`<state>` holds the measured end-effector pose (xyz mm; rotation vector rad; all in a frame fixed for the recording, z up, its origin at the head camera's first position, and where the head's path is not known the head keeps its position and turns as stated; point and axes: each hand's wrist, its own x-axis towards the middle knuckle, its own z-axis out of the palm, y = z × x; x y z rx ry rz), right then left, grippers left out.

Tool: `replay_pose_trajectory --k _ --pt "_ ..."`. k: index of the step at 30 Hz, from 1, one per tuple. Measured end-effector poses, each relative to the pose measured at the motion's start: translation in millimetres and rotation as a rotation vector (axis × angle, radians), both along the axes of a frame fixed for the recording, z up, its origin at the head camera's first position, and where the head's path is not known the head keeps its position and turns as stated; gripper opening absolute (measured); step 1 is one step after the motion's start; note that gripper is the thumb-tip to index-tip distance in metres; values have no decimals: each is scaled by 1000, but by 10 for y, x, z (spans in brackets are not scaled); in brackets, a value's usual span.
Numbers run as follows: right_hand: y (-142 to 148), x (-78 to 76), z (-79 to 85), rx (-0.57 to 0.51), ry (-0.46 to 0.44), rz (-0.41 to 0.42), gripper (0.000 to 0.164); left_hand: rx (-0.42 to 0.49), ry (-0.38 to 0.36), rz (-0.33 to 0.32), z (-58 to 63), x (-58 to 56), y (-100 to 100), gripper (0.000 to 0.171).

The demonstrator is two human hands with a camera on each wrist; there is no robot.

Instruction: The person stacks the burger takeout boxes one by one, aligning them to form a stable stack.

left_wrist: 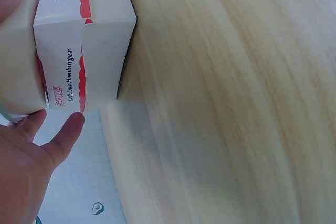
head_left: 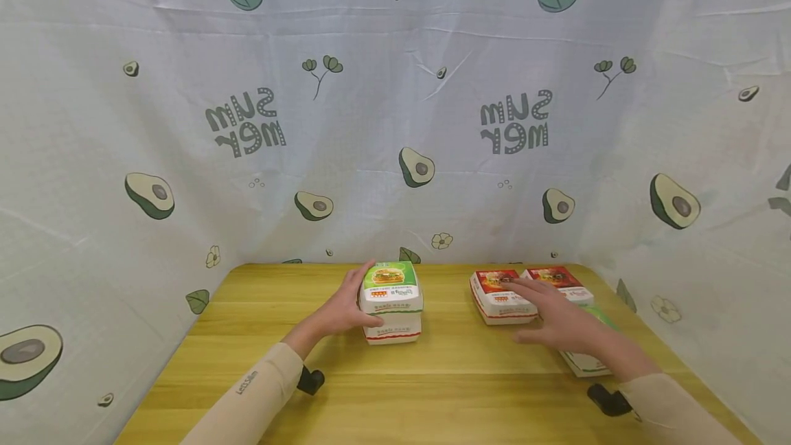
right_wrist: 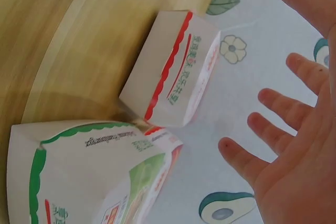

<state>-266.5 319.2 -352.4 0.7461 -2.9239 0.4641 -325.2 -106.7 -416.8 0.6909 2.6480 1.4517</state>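
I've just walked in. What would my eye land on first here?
Probably the stack of two burger boxes around the middle of the wooden table, with a person's left hand holding its left side. Next comes the right hand, fingers spread, near more burger boxes on the table's right. Behind everything is a pale cloth printed with avocados and leaves.

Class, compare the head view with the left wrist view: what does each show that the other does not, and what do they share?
Only the head view shows the right hand, two red-topped boxes and the burger picture on the upper stacked box.

Only the left wrist view shows readable "Delicious Hamburger" lettering on the lower stacked box.

Both show the left hand holding those stacked boxes, the table and the avocado-print cloth.
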Motion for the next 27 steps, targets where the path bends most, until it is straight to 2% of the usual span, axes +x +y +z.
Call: replay_pose_trajectory --k 10,27 --pt "139 70 -34 -16 55 -2 90 -2 4 -4 4 7 4 117" --pt "382 69 -112 63 24 -106 92 -17 3 -6 0 -6 -8 119"
